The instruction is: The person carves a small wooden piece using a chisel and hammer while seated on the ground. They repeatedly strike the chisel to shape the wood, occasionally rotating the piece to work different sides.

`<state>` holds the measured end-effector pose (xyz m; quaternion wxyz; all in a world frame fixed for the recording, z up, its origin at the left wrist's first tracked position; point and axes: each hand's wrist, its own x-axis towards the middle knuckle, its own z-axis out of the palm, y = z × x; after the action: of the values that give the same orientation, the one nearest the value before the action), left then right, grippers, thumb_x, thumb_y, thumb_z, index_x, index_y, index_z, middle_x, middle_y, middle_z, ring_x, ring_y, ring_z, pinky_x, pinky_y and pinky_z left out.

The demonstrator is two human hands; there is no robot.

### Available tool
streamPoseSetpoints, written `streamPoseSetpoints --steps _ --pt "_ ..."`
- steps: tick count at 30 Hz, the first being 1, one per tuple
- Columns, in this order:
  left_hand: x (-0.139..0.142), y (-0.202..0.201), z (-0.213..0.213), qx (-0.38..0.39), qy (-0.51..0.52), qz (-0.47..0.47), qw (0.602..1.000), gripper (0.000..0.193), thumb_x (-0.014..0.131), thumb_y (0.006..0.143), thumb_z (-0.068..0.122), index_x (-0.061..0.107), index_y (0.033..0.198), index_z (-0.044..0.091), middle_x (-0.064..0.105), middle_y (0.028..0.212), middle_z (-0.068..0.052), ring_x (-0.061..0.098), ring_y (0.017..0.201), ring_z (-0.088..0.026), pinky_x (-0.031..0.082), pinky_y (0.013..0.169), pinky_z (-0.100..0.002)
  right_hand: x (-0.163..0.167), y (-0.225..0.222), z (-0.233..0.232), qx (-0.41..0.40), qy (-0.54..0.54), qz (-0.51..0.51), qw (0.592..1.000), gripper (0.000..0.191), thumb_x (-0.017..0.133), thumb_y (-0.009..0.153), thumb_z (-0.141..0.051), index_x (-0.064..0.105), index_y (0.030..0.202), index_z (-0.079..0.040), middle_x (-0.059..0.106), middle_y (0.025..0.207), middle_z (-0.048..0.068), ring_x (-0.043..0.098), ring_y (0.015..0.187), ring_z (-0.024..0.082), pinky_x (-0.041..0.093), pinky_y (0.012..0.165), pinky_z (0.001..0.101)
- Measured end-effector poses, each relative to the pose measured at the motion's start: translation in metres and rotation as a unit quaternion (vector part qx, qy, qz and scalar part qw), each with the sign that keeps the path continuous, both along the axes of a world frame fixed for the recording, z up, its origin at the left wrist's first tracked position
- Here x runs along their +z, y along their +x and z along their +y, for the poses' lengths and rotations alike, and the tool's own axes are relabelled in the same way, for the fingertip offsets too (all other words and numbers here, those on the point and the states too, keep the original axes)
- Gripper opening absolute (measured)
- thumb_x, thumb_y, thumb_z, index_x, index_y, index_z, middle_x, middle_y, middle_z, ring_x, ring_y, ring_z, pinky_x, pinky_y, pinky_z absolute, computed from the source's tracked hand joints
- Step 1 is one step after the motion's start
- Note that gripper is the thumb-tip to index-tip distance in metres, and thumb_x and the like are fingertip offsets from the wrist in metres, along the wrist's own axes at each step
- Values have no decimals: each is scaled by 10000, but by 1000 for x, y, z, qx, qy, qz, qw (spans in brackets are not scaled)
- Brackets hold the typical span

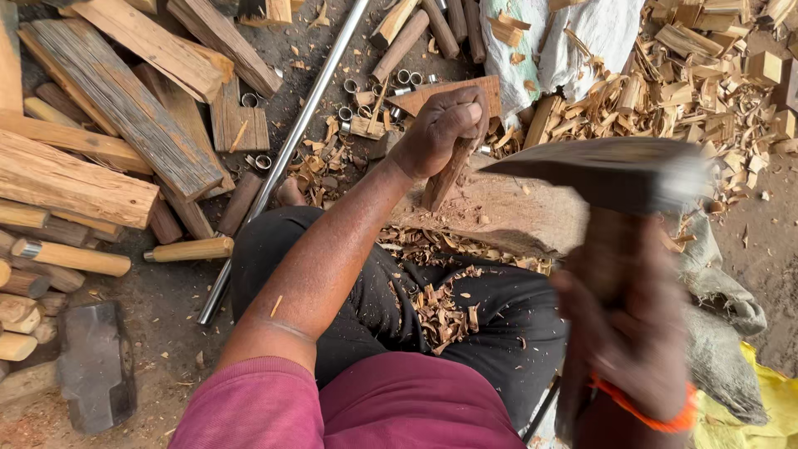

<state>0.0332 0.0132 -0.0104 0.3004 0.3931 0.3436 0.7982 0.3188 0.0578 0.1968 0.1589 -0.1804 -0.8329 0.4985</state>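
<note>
My left hand (440, 129) grips the top of a short brown wooden stick (440, 179), holding it upright and slightly tilted on a worn wooden chopping block (515, 216). My right hand (632, 324), blurred by motion, is closed around the handle of a hatchet whose broad dark blade (611, 170) is raised to the right of the stick, above the block. An orange band sits on my right wrist. Wood shavings (440, 312) lie on my dark trousers.
Split planks and logs (108, 108) are piled at the left. A long metal rod (291, 145) runs diagonally across the dirt ground. Small metal rings (366, 91) lie scattered beyond the block. A dark hammer head (96, 366) rests at lower left. Wood chips (690, 91) heap at upper right.
</note>
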Motion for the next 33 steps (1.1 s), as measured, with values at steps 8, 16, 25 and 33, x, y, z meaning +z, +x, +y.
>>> streamPoseSetpoints --steps 8,16,25,33 --pt "4 -2 -6 28 -31 10 999 347 444 1028 425 530 831 153 529 695 14 519 596 -106 503 556 -301 -29 -60 -29 150 128 -59 979 901 635 850 143 262 1646 -54 593 1461 297 654 992 288 547 781 351" --pt "-6 -5 1 51 -16 36 998 348 474 1069 399 526 867 120 511 767 -15 507 710 -129 480 673 -318 14 -11 -6 23 111 11 994 881 721 910 18 250 1647 -82 672 985 90 615 727 140 534 661 294" --pt "-3 -8 0 47 19 15 999 350 495 1066 418 520 875 127 520 796 -33 546 756 -163 520 726 -348 -71 -33 -5 111 202 -108 967 837 768 864 39 357 1590 -34 716 1061 177 714 850 234 589 721 342" --pt "-3 -10 -3 58 -18 32 998 359 451 1057 431 523 857 140 561 776 -28 574 727 -148 552 694 -354 22 -32 -25 -2 99 -102 990 807 667 901 129 356 1629 -26 622 870 120 611 757 184 534 688 309"
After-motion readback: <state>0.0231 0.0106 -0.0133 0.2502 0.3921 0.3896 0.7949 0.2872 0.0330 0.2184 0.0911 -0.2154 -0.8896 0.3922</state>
